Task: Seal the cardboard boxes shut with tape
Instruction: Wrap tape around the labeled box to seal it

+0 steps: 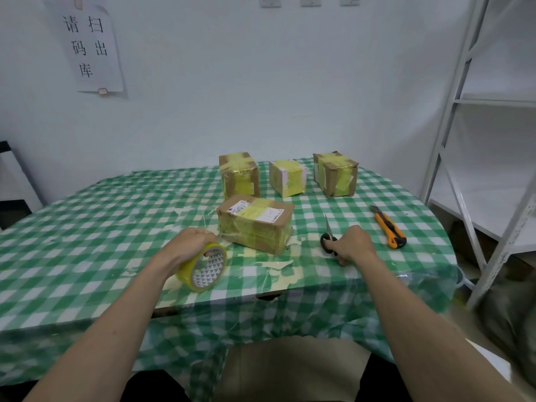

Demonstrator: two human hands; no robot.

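A flat cardboard box (255, 223) wrapped in yellow tape lies in the middle of the table. My left hand (190, 242) grips a roll of yellow tape (207, 264) just left of the box; a thin strand of tape runs from the roll to the box's corner. My right hand (352, 243) holds black-handled scissors (327, 235) on the cloth to the right of the box, blades pointing away. Three more taped boxes stand behind: one at the left (239, 175), a small one in the middle (287, 178), one at the right (335, 174).
An orange and black utility knife (388, 227) lies right of the scissors. The table wears a green checked cloth (87, 227) with scraps of tape stuck to it. A white metal shelf (478, 140) stands at the right. A paper sign (90, 47) hangs on the wall.
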